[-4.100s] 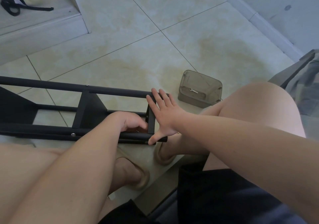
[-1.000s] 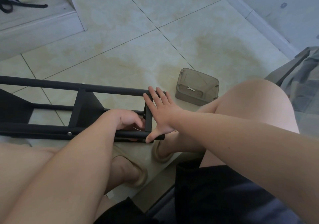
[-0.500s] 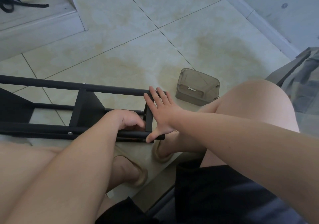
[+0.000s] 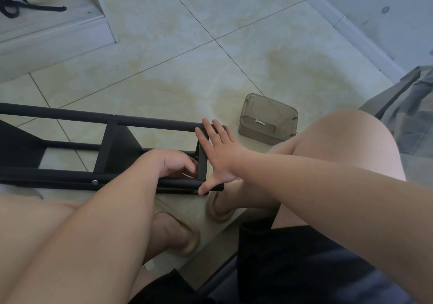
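Frame: the black metal frame lies on its side on the tiled floor, left and centre.
Right hand: our right hand is spread flat against the frame's end, fingers straight, thumb on the lower tube.
Left hand: our left hand is inside the frame by the end crossbar, fingers curled; we cannot tell what they hold.
Box: a grey plastic box stands near, to the right of centre.
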`<state>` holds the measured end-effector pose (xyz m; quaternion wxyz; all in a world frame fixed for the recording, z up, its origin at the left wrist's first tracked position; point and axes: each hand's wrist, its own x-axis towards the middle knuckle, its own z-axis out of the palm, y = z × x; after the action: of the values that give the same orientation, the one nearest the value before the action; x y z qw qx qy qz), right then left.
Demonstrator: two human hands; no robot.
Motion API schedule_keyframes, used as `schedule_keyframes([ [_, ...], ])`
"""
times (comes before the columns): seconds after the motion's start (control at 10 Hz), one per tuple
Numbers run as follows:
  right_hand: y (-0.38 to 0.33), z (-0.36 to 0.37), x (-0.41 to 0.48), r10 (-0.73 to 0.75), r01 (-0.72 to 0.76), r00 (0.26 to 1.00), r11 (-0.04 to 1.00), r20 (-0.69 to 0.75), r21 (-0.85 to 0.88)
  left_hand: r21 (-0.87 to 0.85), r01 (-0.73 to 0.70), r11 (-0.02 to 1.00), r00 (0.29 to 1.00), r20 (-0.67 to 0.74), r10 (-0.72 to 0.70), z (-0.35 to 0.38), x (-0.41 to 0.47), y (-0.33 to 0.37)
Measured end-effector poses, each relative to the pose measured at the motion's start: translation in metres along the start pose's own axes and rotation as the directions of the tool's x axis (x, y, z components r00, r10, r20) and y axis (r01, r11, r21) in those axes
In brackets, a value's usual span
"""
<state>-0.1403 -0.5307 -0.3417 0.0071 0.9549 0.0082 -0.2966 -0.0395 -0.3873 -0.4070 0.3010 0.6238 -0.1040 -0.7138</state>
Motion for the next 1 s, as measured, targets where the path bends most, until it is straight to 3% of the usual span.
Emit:
schedule_keyframes([
  [0.1, -0.0004, 0.0009, 0.0005, 0.002, -0.002, 1.0, 1.0, -0.005, 0.004, 0.083, 0.072, 0.994, 0.997, -0.038, -0.069, 0.001, -0.0018, 0.0023],
  [0.3, 0.0002, 0.0031, 0.0022, 0.005, -0.005, 1.0, 1.0, -0.011, -0.004, 0.153, 0.082, 0.985, 0.996, -0.051, -0.075, 0.0036, -0.0062, 0.0049],
  [0.8, 0.0006, 0.0047, 0.0035, 0.006, -0.006, 1.0, 1.0, -0.017, -0.007, 0.091, 0.041, 0.995, 0.999, -0.022, -0.039, 0.003, -0.0076, 0.0038],
  [1.0, 0.0008, 0.0048, 0.0033, 0.007, -0.007, 1.0, 1.0, -0.016, -0.007, 0.114, 0.078, 0.99, 0.993, -0.1, -0.067, 0.0052, -0.0078, 0.0063],
])
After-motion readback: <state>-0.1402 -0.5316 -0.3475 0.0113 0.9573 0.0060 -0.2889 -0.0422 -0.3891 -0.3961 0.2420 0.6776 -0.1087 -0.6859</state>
